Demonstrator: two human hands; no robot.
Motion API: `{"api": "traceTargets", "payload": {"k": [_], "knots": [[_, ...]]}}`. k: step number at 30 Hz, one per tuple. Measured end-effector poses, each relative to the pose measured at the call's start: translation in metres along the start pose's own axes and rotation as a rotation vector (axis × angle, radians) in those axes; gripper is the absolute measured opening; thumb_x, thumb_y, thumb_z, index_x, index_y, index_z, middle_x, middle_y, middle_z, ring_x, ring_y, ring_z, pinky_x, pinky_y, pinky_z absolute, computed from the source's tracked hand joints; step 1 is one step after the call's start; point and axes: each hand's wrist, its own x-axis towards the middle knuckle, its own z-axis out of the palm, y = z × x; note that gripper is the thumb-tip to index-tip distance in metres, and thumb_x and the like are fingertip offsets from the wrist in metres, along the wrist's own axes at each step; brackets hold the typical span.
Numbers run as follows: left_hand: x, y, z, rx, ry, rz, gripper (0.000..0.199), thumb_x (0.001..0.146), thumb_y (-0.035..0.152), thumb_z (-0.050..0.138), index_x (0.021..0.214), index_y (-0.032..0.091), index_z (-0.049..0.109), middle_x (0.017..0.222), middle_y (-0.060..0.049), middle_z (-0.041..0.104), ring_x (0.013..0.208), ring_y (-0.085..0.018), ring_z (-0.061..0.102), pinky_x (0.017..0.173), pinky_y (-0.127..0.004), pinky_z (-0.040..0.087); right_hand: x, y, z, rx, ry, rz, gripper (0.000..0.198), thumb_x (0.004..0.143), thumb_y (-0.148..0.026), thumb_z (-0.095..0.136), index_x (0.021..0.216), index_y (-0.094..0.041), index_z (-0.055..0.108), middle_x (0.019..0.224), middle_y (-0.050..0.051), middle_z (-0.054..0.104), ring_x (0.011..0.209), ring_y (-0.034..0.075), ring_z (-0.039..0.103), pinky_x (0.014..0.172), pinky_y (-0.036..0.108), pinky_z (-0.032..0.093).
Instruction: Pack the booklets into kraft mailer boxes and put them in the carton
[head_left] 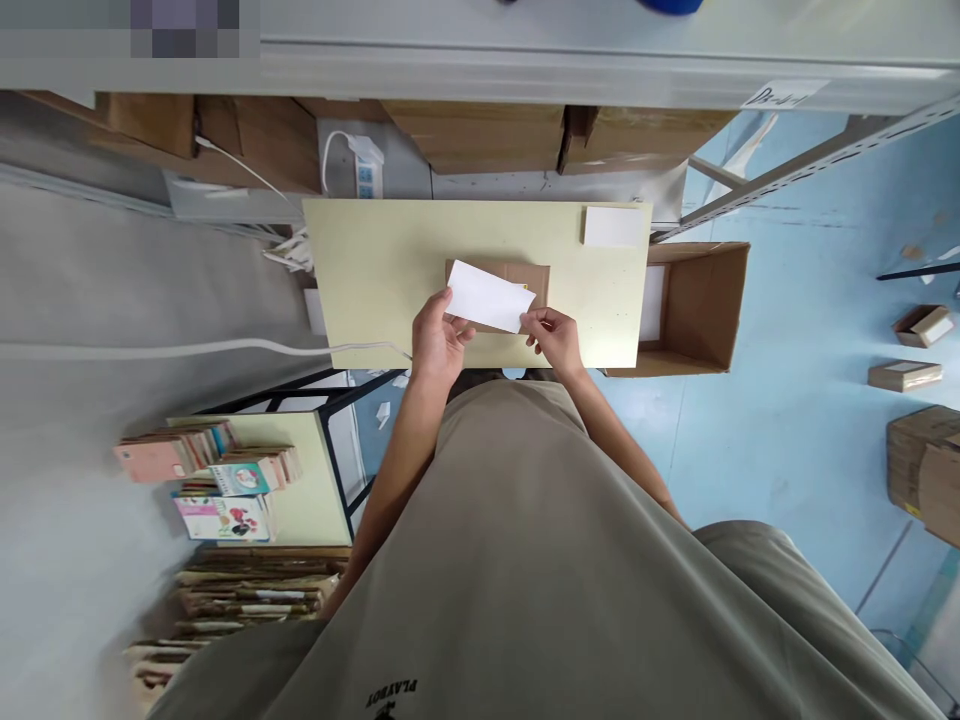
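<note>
Both hands hold a white rectangular sheet (487,298), tilted down toward the right. My left hand (439,340) grips its left end, thumb on top and fingers underneath. Thumb and fingertips of my right hand (553,335) pinch its lower right corner. Beneath the sheet a flat brown cardboard piece (534,275) lies on the pale yellow table (375,270), partly covered. A bit of yellow shows on the cardboard at the sheet's upper right edge. Whether the white sheet is paper or a label cannot be made out.
A white stack or card (613,226) lies at the table's back right corner. An open cardboard box (701,310) stands right of the table. Behind are a power strip (366,168) and shelved cartons (480,140). A white cable (225,347) reaches the front edge; booklets (221,517) lie lower left.
</note>
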Motion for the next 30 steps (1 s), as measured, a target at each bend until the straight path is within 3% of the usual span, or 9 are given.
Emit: {"api": "traceTargets", "payload": {"k": [7,14,18,22,30], "knots": [[0.021,-0.023,-0.027,0.336,0.013,0.101,0.042,0.080,0.056,0.089,0.097,0.023,0.068,0.100,-0.004,0.070,0.088,-0.018,0.070,0.060,-0.023,0.065,0.002,0.009,-0.009,-0.164,-0.025,0.012,0.038,0.093,-0.060,0.081,0.085,-0.024,0.071,0.075,0.001,0.071,0.067,0.018,0.071,0.058,0.028,0.055],[0.043,-0.049,-0.051,0.421,0.035,0.083,0.031,0.076,0.043,0.089,0.087,0.019,0.072,0.086,-0.002,0.070,0.084,-0.017,0.070,0.078,-0.033,0.072,0.018,0.026,-0.009,-0.368,-0.009,0.011,0.037,0.104,-0.056,0.070,0.083,-0.026,0.065,0.081,0.004,0.077,0.074,0.021,0.074,0.071,0.031,0.058],[0.059,-0.061,-0.053,0.477,-0.008,0.180,0.035,0.082,0.050,0.089,0.090,0.020,0.073,0.092,-0.005,0.076,0.089,-0.021,0.076,0.089,-0.040,0.071,0.034,0.029,-0.005,-0.532,0.046,-0.040,0.037,0.113,-0.050,0.063,0.085,-0.025,0.064,0.091,0.008,0.082,0.085,0.023,0.076,0.083,0.033,0.058],[0.075,-0.071,-0.050,0.571,-0.010,0.265,0.034,0.087,0.052,0.084,0.092,0.021,0.074,0.092,-0.005,0.077,0.085,-0.022,0.075,0.088,-0.039,0.068,0.048,0.030,0.001,-0.707,0.090,-0.033,0.031,0.117,-0.045,0.060,0.098,-0.024,0.071,0.103,0.011,0.085,0.099,0.029,0.079,0.092,0.039,0.060],[0.078,-0.074,-0.042,0.585,0.026,0.262,0.026,0.091,0.045,0.079,0.096,0.020,0.074,0.089,-0.004,0.074,0.082,-0.020,0.072,0.085,-0.034,0.062,0.051,0.025,0.015,-0.885,0.133,0.048,0.032,0.120,-0.044,0.052,0.115,-0.024,0.076,0.124,0.016,0.085,0.118,0.037,0.079,0.103,0.050,0.063]]}}
